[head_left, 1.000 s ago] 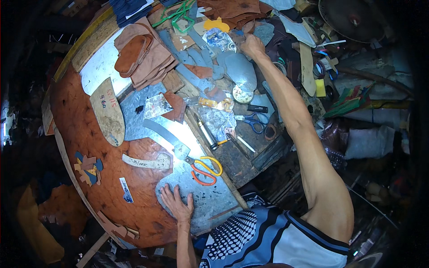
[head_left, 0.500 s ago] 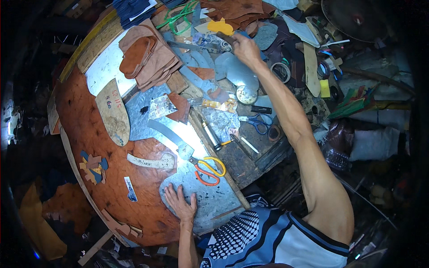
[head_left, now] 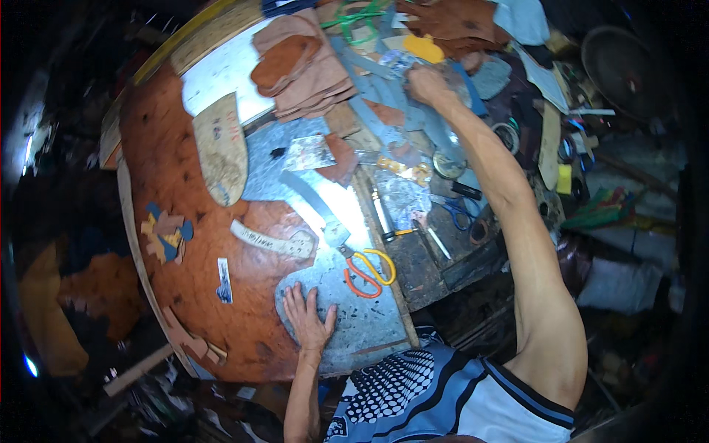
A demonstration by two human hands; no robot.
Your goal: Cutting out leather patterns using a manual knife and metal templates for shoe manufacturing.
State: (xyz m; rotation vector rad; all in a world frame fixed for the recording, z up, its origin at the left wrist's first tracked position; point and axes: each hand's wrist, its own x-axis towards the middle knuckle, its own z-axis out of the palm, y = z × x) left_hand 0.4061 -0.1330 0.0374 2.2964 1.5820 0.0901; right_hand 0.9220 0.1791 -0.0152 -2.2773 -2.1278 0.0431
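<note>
My left hand lies flat with fingers spread on a grey sheet near the table's front edge. Scissors with one orange and one yellow handle lie just beyond it. Left of the scissors is a pale curved template; a grey curved strip runs away from them. At the far side my right hand reaches into a clutter of grey pieces and clear plastic, close to a yellow piece. Its fingers are curled down, and whatever they hold is hidden.
A brown leather sheet covers the left of the table, with a long pale template on it. Stacked leather pieces lie at the back. Blue-handled scissors, a white pen-like stick and a round tin lie below my right forearm.
The whole view has shifted, moving the table rightward in the picture. My right hand has drawn in among the grey pieces; the dark flat thing at its fingers no longer shows. My left hand stays flat.
</note>
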